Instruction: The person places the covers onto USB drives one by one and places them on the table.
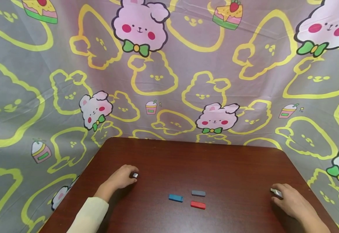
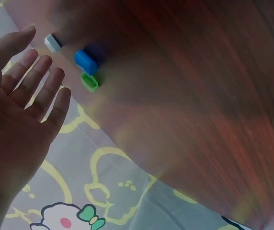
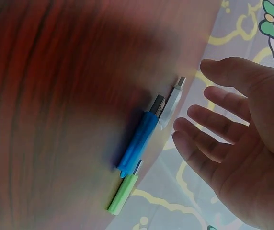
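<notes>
My left hand (image 1: 123,177) rests at the table's left side, its fingers relaxed and holding nothing. Beside its fingertips in the left wrist view lie a white cap (image 2: 52,43), a blue cap (image 2: 86,62) and a hollow green cap (image 2: 90,82). Over at the right side is my right hand (image 1: 293,200), fingers loosely extended, palm facing a row of uncapped USB sticks. The row has a white USB stick (image 3: 171,105), a blue USB stick (image 3: 139,141) and a green USB stick (image 3: 123,192), metal plugs bare. From the head view, the hands mostly hide both groups.
Near the middle of the brown table (image 1: 187,165) lie a blue stick (image 1: 175,198), a grey stick (image 1: 198,193) and a red stick (image 1: 198,205), set apart from each other. A patterned cloth (image 1: 163,106) hangs behind and along the sides of the table.
</notes>
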The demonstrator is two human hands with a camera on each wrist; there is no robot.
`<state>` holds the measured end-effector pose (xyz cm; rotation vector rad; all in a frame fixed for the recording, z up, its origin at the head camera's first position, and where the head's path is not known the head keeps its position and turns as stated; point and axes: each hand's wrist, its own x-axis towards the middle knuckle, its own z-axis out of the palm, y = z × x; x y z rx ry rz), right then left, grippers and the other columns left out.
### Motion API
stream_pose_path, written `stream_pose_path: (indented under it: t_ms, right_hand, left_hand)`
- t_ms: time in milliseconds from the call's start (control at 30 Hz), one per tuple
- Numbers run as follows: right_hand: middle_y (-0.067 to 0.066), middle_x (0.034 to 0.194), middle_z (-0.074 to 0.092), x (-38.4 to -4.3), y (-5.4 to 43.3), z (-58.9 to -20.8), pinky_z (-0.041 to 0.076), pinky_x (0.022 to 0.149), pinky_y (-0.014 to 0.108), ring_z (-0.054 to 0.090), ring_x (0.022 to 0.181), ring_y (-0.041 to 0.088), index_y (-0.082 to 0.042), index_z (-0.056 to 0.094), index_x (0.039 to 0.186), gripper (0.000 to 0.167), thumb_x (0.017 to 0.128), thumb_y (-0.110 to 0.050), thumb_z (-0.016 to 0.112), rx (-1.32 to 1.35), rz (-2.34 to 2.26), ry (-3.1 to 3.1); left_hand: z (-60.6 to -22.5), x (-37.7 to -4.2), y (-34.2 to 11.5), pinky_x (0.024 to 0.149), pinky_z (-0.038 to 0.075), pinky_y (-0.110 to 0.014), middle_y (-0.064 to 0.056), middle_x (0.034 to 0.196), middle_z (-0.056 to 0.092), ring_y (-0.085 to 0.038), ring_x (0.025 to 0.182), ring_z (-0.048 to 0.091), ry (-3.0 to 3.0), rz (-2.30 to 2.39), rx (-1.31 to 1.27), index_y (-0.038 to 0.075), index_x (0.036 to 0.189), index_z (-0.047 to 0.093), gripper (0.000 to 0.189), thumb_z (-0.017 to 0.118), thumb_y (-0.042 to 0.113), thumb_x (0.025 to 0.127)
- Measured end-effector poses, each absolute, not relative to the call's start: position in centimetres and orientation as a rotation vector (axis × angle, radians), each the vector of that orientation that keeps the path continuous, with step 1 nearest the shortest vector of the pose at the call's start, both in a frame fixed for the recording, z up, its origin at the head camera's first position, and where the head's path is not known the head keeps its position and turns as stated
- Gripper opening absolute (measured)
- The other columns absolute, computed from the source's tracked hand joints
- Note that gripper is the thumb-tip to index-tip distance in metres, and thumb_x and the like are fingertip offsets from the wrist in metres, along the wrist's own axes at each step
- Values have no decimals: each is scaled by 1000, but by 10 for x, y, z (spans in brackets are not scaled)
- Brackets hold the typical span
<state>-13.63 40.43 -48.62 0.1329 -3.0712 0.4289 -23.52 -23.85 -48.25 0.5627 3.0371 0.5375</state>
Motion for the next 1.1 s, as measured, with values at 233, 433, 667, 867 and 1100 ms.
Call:
stream_pose_path:
  t_ms: [233, 433, 667, 867, 1100]
  right_hand:
    - [23, 103, 64, -138, 411, -488, 50, 74, 51, 61, 92, 38, 4, 64, 109, 37, 81, -13, 81, 164, 433, -3036]
    - [22, 100, 65, -142, 418, -490, 51, 74, 51, 61, 88, 33, 6, 64, 109, 37, 82, -13, 80, 157, 453, -3052]
    - [28, 103, 63, -147, 427, -492, 50, 80, 57, 61, 95, 42, 7, 64, 110, 40, 83, -18, 80, 72, 470, -3142]
    - [24, 98, 63, -151, 431, -496, 50, 80, 57, 61, 92, 39, 7, 63, 108, 38, 83, -15, 80, 31, 470, -3174]
    - [20, 93, 64, -152, 433, -501, 50, 78, 57, 61, 88, 38, 6, 65, 101, 29, 80, -8, 79, 81, 435, -3104]
  left_hand:
    - [-484, -239, -241, 99, 48, -48, -7, 109, 70, -30, 111, 62, 3040, 538, 574, 6, 109, 71, 30, 83, 10, 81]
    - [-484, -242, -241, 100, 47, -49, -8, 110, 71, -32, 113, 61, 3030, 531, 543, 5, 110, 71, 30, 82, 10, 82]
    - [-486, -245, -241, 100, 47, -50, -9, 109, 71, -33, 111, 61, 3020, 520, 519, 3, 109, 71, 30, 82, 9, 82]
    - [-488, -248, -242, 100, 47, -50, -10, 108, 71, -33, 111, 61, 3016, 490, 495, 3, 109, 72, 29, 82, 10, 83]
    - [-491, -250, -242, 101, 47, -50, -11, 111, 70, -33, 113, 61, 3021, 475, 479, 3, 109, 72, 29, 82, 11, 83]
